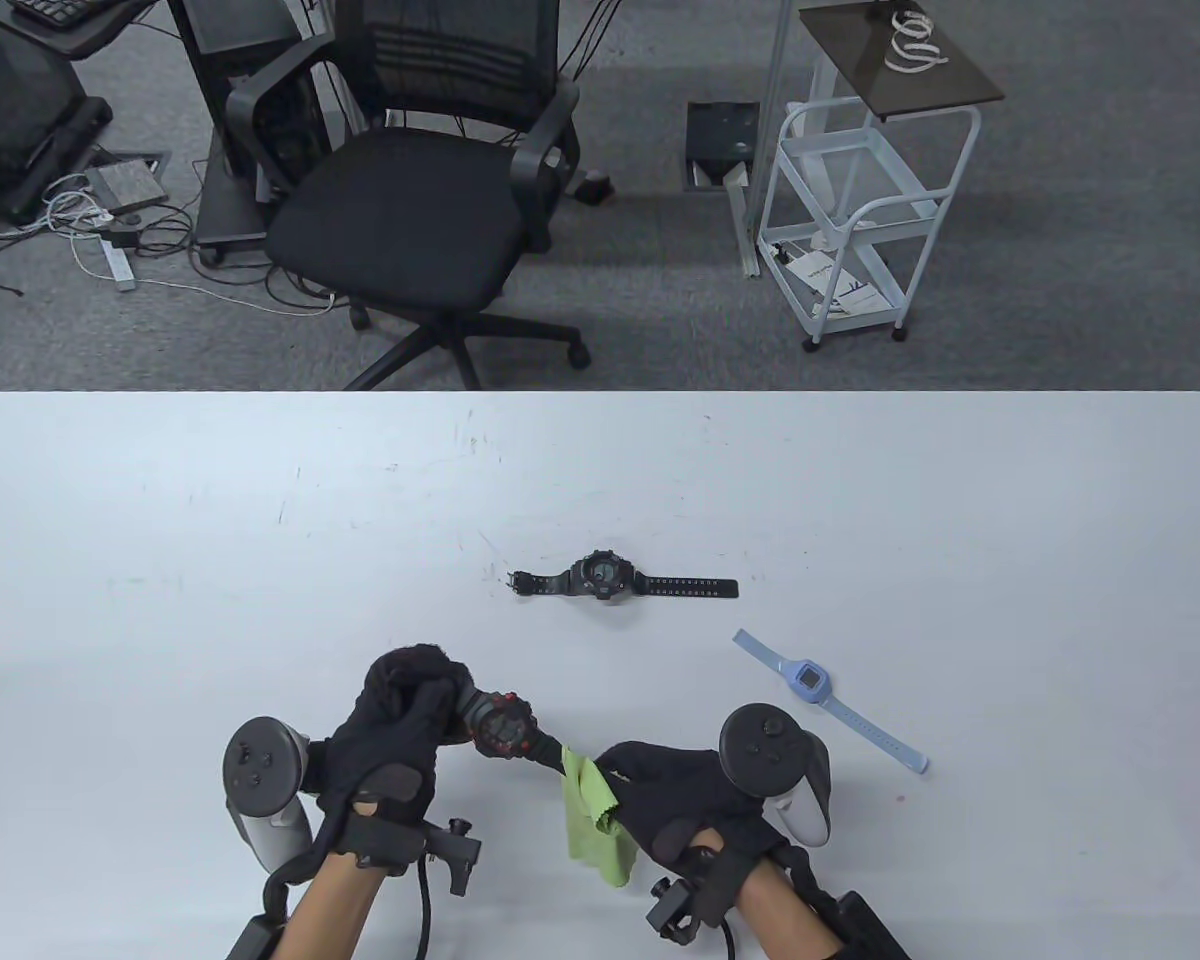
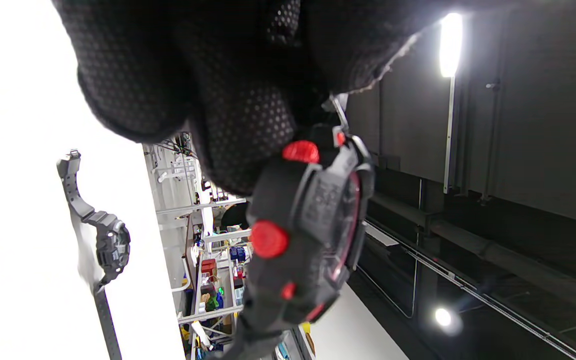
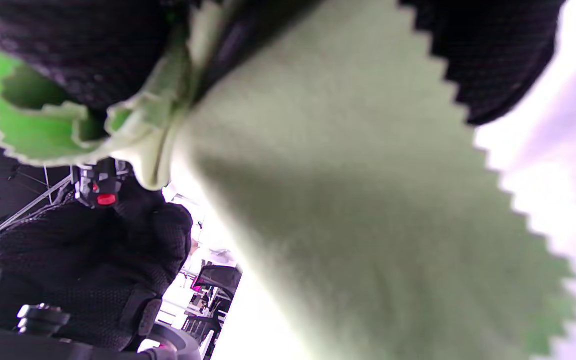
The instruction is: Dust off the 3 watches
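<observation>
My left hand (image 1: 415, 700) grips a black watch with red buttons (image 1: 501, 725) by its strap, above the table's near side; the left wrist view shows its case (image 2: 313, 235) side-on under my gloved fingers (image 2: 227, 90). My right hand (image 1: 660, 785) pinches a green cloth (image 1: 592, 815) around the lower strap of that watch. The cloth (image 3: 368, 210) fills the right wrist view, with the watch's red button (image 3: 106, 199) behind it. A second black watch (image 1: 615, 578) lies flat at the table's middle. A light blue watch (image 1: 820, 695) lies to the right of my right hand.
The white table (image 1: 260, 550) runs to its far edge, beyond which stand an office chair (image 1: 410, 200) and a white wire cart (image 1: 850, 210) on grey carpet. The second black watch (image 2: 102, 240) also shows in the left wrist view.
</observation>
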A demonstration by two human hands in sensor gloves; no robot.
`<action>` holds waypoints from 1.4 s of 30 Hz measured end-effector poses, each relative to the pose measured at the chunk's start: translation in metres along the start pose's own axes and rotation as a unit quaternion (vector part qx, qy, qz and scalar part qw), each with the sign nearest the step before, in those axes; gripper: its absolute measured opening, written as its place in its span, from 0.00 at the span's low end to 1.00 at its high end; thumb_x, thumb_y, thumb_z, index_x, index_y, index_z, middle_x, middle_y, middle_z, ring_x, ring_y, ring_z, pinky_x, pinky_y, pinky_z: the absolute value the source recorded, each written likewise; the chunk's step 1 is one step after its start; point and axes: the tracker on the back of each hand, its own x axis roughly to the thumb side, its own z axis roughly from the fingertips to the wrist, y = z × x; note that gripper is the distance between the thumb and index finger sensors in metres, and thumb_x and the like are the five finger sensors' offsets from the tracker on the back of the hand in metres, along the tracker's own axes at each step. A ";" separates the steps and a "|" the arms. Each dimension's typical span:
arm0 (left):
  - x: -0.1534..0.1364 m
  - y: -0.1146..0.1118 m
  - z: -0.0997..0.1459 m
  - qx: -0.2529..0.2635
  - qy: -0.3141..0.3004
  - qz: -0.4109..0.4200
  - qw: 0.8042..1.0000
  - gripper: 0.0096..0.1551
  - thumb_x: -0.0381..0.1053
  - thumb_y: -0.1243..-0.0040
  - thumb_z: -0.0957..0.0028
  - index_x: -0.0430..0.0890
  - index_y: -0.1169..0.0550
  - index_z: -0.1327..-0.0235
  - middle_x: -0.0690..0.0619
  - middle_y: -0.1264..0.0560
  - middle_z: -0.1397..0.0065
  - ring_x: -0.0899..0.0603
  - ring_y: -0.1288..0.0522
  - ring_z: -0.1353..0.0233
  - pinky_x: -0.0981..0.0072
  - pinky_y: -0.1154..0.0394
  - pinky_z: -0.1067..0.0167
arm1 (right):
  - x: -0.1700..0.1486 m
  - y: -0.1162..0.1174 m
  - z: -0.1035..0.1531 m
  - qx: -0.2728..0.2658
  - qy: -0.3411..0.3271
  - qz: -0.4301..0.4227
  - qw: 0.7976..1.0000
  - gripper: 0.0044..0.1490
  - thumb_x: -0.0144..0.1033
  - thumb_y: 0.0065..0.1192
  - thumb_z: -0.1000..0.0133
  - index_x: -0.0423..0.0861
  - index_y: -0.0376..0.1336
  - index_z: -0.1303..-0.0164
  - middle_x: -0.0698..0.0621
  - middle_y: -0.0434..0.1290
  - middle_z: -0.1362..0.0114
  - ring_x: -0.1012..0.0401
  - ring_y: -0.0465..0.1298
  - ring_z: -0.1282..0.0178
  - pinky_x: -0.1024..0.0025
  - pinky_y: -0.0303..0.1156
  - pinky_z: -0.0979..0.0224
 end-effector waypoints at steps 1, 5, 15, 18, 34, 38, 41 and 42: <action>0.000 0.000 0.000 0.001 0.000 0.001 1.000 0.24 0.48 0.37 0.47 0.46 0.25 0.38 0.49 0.17 0.40 0.45 0.09 0.55 0.45 0.15 0.49 | 0.000 0.000 0.000 0.005 -0.003 -0.004 1.000 0.28 0.55 0.70 0.47 0.44 0.82 0.55 0.51 0.86 0.57 0.56 0.86 0.57 0.45 0.77 0.44; 0.000 0.000 0.000 0.002 0.000 0.000 1.000 0.24 0.48 0.37 0.47 0.46 0.25 0.38 0.49 0.17 0.40 0.45 0.09 0.55 0.45 0.15 0.49 | -0.002 0.002 -0.001 0.021 -0.002 -0.020 1.000 0.27 0.48 0.70 0.47 0.44 0.79 0.46 0.49 0.85 0.51 0.54 0.84 0.51 0.42 0.75 0.41; 0.001 0.002 0.000 0.005 0.001 0.003 1.000 0.24 0.48 0.37 0.47 0.46 0.25 0.38 0.49 0.17 0.40 0.45 0.09 0.55 0.45 0.15 0.49 | -0.003 0.001 0.000 0.022 0.003 -0.014 1.000 0.27 0.48 0.70 0.48 0.44 0.79 0.47 0.49 0.85 0.51 0.54 0.84 0.51 0.42 0.75 0.41; 0.001 0.002 0.000 0.007 0.001 0.004 1.000 0.24 0.48 0.37 0.47 0.46 0.25 0.38 0.49 0.17 0.40 0.45 0.09 0.55 0.45 0.15 0.49 | -0.002 0.000 0.000 0.015 0.002 -0.004 1.000 0.27 0.51 0.70 0.47 0.44 0.80 0.49 0.50 0.86 0.53 0.55 0.85 0.54 0.43 0.76 0.43; 0.001 0.006 0.000 0.015 0.002 0.007 1.000 0.24 0.48 0.37 0.47 0.46 0.25 0.38 0.49 0.17 0.40 0.46 0.09 0.55 0.46 0.15 0.49 | -0.002 -0.005 0.002 0.000 0.005 0.008 1.000 0.28 0.56 0.72 0.48 0.44 0.82 0.57 0.52 0.87 0.59 0.57 0.86 0.59 0.45 0.77 0.46; 0.002 0.006 0.000 0.017 0.002 0.009 1.000 0.24 0.48 0.37 0.47 0.46 0.25 0.38 0.49 0.17 0.40 0.45 0.09 0.55 0.45 0.15 0.49 | -0.003 -0.003 0.002 0.020 0.002 -0.008 1.000 0.28 0.49 0.70 0.48 0.44 0.80 0.48 0.49 0.85 0.52 0.54 0.85 0.52 0.42 0.75 0.41; 0.002 0.007 0.000 0.018 0.002 0.009 1.000 0.24 0.48 0.37 0.47 0.46 0.25 0.38 0.49 0.17 0.40 0.46 0.09 0.55 0.46 0.15 0.49 | -0.002 -0.004 0.002 0.015 0.002 0.002 1.000 0.28 0.51 0.71 0.48 0.44 0.81 0.51 0.50 0.86 0.54 0.55 0.85 0.55 0.44 0.76 0.43; 0.002 0.007 0.000 0.017 0.002 0.008 1.000 0.24 0.48 0.37 0.47 0.46 0.25 0.38 0.49 0.17 0.40 0.46 0.09 0.55 0.46 0.15 0.49 | -0.002 -0.005 0.002 0.011 0.002 0.007 1.000 0.28 0.53 0.71 0.48 0.44 0.81 0.52 0.51 0.86 0.56 0.56 0.86 0.56 0.44 0.77 0.44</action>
